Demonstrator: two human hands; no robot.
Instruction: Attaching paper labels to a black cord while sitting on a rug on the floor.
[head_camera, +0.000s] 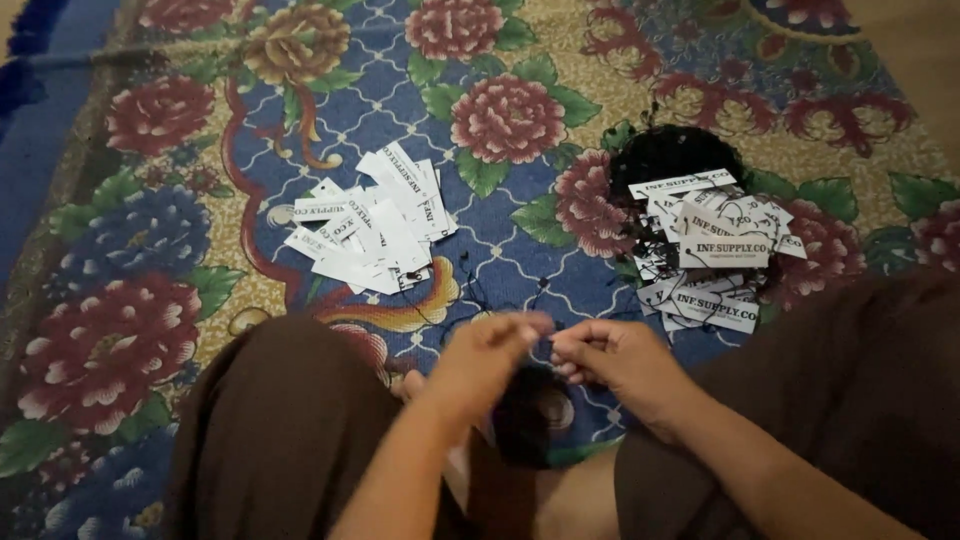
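both hands meet just above the lap; left hand (487, 352) blurred, fingers look pinched on something thin and dark, probably a thread, can't tell for sure; right hand (612, 352) fingers pressed together at the same spot; looks like stringing step, mid-way; dark thread bundle (528, 415) sits under the hands; plain tag pile (370, 232) left on the carpet (150, 230), tags with threads (715, 250) right; next move needs a fine steady pinch.

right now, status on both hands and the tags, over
Left hand and right hand pinched together on black string. Plain tag pile left, strung tag pile right. Nothing between.
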